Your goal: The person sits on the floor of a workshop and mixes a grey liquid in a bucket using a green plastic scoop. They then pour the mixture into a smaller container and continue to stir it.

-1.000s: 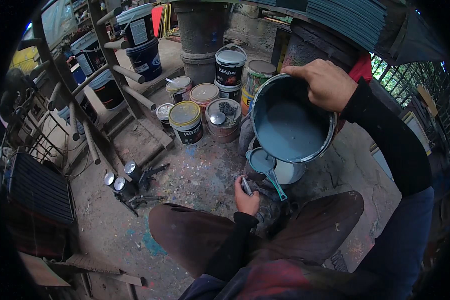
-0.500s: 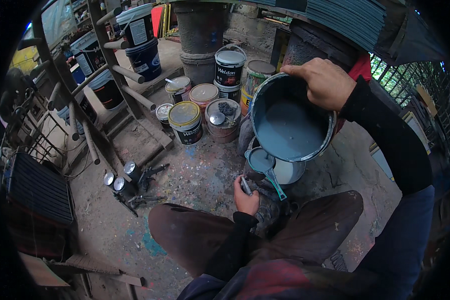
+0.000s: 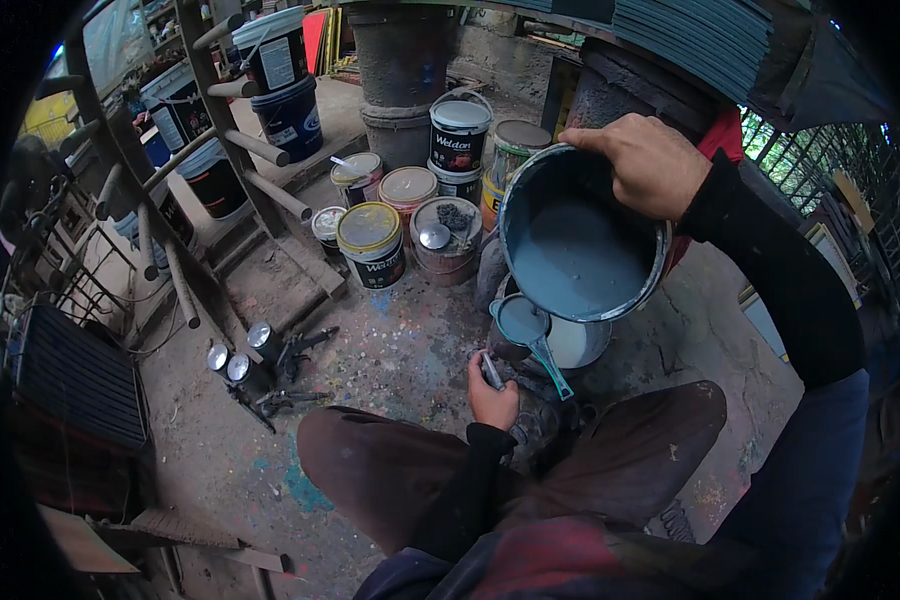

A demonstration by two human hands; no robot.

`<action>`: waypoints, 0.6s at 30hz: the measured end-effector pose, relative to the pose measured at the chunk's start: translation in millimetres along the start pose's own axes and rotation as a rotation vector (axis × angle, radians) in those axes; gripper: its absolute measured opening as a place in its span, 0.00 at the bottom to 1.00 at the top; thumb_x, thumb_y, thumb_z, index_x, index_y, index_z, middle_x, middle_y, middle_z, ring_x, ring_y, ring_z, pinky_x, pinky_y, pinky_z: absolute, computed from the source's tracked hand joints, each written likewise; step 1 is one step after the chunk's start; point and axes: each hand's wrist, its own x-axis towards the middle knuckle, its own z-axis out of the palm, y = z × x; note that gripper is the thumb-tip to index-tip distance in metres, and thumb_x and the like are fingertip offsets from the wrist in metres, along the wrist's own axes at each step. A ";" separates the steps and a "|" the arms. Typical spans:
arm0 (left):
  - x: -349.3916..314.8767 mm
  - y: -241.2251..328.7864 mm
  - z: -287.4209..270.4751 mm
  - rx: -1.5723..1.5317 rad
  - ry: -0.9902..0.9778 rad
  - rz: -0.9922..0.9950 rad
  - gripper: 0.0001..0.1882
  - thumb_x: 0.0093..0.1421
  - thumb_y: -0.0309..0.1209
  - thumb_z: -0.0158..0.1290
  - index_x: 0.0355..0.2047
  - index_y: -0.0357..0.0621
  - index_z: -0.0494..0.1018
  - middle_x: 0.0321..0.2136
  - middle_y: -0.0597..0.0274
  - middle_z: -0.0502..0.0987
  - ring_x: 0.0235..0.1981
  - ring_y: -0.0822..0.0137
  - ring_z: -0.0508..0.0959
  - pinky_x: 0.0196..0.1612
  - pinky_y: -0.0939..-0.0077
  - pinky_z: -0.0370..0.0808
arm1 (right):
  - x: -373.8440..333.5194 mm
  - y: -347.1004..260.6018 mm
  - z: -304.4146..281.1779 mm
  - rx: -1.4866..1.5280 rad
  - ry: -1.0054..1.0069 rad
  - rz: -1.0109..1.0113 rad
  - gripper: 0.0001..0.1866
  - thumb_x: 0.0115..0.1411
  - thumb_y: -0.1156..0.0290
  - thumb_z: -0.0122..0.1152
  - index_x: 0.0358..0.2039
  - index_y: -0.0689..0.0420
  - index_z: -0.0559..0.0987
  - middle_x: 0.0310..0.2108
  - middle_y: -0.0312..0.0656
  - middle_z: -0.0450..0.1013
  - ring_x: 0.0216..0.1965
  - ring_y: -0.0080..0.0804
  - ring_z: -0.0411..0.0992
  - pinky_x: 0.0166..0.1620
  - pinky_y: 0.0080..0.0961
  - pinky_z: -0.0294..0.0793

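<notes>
"Grey-blue paint [image 3: 580,262] in the tilted bucket [image 3: 542,190]: how best to pour?"

"Slowly, I'd say, its lip close over the strainer [image 3: 520,320], stopping before the mesh brims."

"And the hands?"

"From the head view: right hand [image 3: 645,170] clamped on the tilted bucket's far edge, elbow bent outward. Left hand [image 3: 494,400] low between the knees [image 3: 335,435], closed round a small grey thing [image 3: 492,372] I can't identify. Strainer's by the pale bucket's [image 3: 600,352] left edge."

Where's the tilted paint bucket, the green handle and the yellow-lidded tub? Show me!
Tilted paint bucket [image 3: 560,187]: head view, on its inner wall.
Green handle [image 3: 551,370]: head view, around its middle.
Yellow-lidded tub [image 3: 371,235]: head view, on its lid.
</notes>
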 end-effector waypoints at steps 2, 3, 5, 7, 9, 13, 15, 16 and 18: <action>-1.0 4.8 -0.4 -0.038 0.000 -0.050 0.32 0.41 0.18 0.51 0.50 0.41 0.61 0.44 0.48 0.69 0.49 0.53 0.70 0.52 0.67 0.65 | 0.1 0.5 1.2 -0.002 0.012 -0.012 0.25 0.46 0.81 0.48 0.48 0.57 0.72 0.32 0.55 0.73 0.37 0.50 0.73 0.42 0.39 0.73; -1.1 4.3 -0.4 -0.036 0.001 -0.049 0.32 0.41 0.18 0.51 0.50 0.41 0.61 0.44 0.48 0.69 0.48 0.53 0.70 0.51 0.67 0.65 | 0.0 0.6 1.5 -0.003 0.017 -0.018 0.26 0.46 0.81 0.48 0.49 0.57 0.72 0.32 0.56 0.73 0.37 0.50 0.73 0.42 0.39 0.73; -1.1 3.0 0.0 -0.032 0.003 -0.045 0.32 0.41 0.19 0.51 0.50 0.41 0.61 0.44 0.48 0.70 0.48 0.53 0.70 0.51 0.67 0.65 | -0.2 0.8 1.1 -0.003 0.018 -0.025 0.26 0.46 0.81 0.48 0.49 0.56 0.72 0.32 0.56 0.73 0.37 0.50 0.73 0.42 0.39 0.73; -1.4 4.7 0.7 -0.020 0.008 -0.040 0.32 0.41 0.19 0.51 0.50 0.41 0.61 0.44 0.48 0.70 0.48 0.53 0.70 0.51 0.67 0.65 | -0.6 1.3 1.0 -0.004 0.017 -0.025 0.26 0.46 0.80 0.48 0.49 0.56 0.72 0.32 0.56 0.73 0.37 0.50 0.73 0.42 0.39 0.73; -1.1 5.8 -0.9 -0.015 0.015 -0.038 0.31 0.41 0.19 0.51 0.50 0.41 0.61 0.44 0.48 0.70 0.48 0.53 0.70 0.51 0.67 0.65 | 0.5 1.4 2.7 -0.001 0.020 -0.022 0.26 0.46 0.80 0.48 0.49 0.56 0.72 0.32 0.57 0.73 0.37 0.50 0.73 0.42 0.40 0.73; -1.6 6.8 -0.8 -0.038 0.018 -0.044 0.31 0.41 0.19 0.50 0.50 0.40 0.61 0.44 0.48 0.70 0.48 0.53 0.70 0.51 0.68 0.65 | 0.6 4.1 4.3 0.002 0.025 -0.025 0.26 0.46 0.80 0.48 0.49 0.56 0.72 0.32 0.57 0.72 0.37 0.50 0.72 0.42 0.40 0.72; -1.4 4.4 -0.3 -0.028 0.005 -0.027 0.31 0.42 0.18 0.50 0.50 0.40 0.60 0.45 0.51 0.69 0.45 0.58 0.70 0.49 0.70 0.66 | 0.3 3.1 2.8 0.011 0.010 -0.011 0.26 0.46 0.80 0.47 0.49 0.56 0.72 0.32 0.57 0.72 0.37 0.50 0.72 0.42 0.40 0.72; -0.7 -0.4 -0.1 -0.010 -0.009 -0.009 0.32 0.42 0.17 0.50 0.51 0.40 0.59 0.46 0.55 0.68 0.41 0.63 0.70 0.46 0.72 0.67 | 0.0 3.3 2.9 0.007 0.018 -0.015 0.26 0.46 0.80 0.47 0.49 0.56 0.72 0.32 0.57 0.72 0.37 0.50 0.72 0.42 0.40 0.72; -0.3 -1.5 -1.2 0.016 -0.021 0.005 0.32 0.43 0.17 0.50 0.52 0.40 0.58 0.47 0.58 0.67 0.38 0.68 0.70 0.43 0.74 0.69 | 0.2 3.6 4.6 0.003 0.033 -0.025 0.26 0.46 0.81 0.47 0.49 0.56 0.72 0.32 0.56 0.72 0.37 0.51 0.72 0.42 0.40 0.72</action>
